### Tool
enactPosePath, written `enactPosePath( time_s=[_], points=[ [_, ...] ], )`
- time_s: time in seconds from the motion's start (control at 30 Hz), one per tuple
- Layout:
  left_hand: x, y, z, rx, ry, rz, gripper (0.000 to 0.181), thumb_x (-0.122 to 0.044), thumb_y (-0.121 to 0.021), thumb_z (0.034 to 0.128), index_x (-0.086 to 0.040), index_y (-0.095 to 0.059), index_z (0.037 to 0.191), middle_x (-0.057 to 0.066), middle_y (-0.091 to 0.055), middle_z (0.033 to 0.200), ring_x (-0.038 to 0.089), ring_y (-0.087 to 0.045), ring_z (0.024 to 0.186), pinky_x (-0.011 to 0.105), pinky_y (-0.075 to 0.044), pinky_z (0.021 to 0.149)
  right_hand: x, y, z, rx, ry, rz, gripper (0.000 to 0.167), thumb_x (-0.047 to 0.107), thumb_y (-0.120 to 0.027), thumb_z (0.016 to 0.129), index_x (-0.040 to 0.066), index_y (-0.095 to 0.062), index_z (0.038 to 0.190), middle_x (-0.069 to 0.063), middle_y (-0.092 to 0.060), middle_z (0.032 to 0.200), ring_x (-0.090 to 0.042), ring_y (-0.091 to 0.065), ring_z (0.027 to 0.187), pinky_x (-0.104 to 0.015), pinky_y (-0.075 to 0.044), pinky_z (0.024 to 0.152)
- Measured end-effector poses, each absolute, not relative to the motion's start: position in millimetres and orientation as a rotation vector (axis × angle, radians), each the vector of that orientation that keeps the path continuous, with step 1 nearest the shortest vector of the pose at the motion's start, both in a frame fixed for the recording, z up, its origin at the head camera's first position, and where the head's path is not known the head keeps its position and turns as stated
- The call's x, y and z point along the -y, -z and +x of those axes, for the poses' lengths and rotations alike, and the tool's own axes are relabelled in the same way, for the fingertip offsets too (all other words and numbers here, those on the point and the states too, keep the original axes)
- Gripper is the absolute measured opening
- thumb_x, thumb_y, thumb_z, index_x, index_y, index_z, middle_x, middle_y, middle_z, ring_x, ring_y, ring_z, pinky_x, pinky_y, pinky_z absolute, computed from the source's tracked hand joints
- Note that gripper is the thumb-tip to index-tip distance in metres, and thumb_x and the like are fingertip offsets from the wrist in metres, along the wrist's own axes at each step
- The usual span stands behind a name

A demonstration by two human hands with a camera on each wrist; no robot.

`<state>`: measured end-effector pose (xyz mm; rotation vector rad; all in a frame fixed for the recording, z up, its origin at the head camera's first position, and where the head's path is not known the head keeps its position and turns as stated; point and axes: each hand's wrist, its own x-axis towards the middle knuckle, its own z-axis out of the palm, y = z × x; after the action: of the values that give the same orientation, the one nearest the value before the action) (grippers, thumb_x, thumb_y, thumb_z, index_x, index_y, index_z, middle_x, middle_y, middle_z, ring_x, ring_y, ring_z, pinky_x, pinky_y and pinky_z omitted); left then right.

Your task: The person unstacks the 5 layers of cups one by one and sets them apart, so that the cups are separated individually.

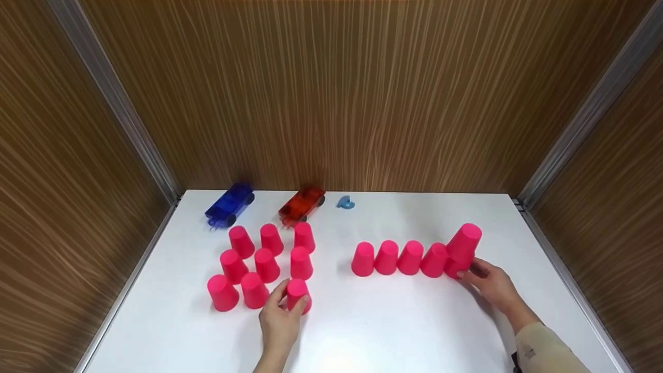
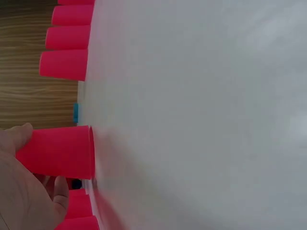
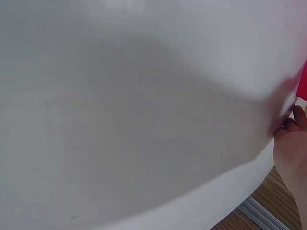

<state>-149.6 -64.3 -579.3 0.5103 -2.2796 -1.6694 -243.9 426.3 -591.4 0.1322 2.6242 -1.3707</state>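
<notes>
While left fingers [image 1: 278,291] grip smooth, tapered cup [image 1: 297,289] | right fingers [image 1: 470,278]: another cup [image 1: 452,267]

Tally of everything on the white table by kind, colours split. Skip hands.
Pink cups: 15
Blue toy car: 1
Red toy car: 1
Small light-blue object, unidentified: 1
Total: 18
</notes>
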Motion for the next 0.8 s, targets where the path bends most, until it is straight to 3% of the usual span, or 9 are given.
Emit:
enactPosePath(
  time_s=[0.3,0.8],
  points=[
    [69.6,580.7,-161.1,2.253,1.65,0.487,0.063,-0.008,-0.087,0.0892,-0.007,-0.062,0.147,0.013,-0.069,0.136,0.035,-0.063,0.129,0.048,-0.057,0.1,-425.8,592.1,-244.7,-2.621,1.378,0.141,0.083,0.047,-0.071,0.102,0.007,-0.036,0.165,-0.026,-0.042,0.162,-0.052,-0.039,0.148,-0.056,-0.048,0.112],
    [73.0,585.1,-164.2,2.244,1.643,0.45,0.063,-0.005,-0.085,0.09,-0.003,-0.059,0.148,0.016,-0.068,0.137,0.037,-0.061,0.133,0.052,-0.053,0.105,-426.5,592.6,-244.3,-2.667,1.326,0.098,0.085,0.048,-0.073,0.1,0.004,-0.037,0.164,-0.028,-0.042,0.161,-0.053,-0.039,0.147,-0.054,-0.05,0.11]
  ],
)
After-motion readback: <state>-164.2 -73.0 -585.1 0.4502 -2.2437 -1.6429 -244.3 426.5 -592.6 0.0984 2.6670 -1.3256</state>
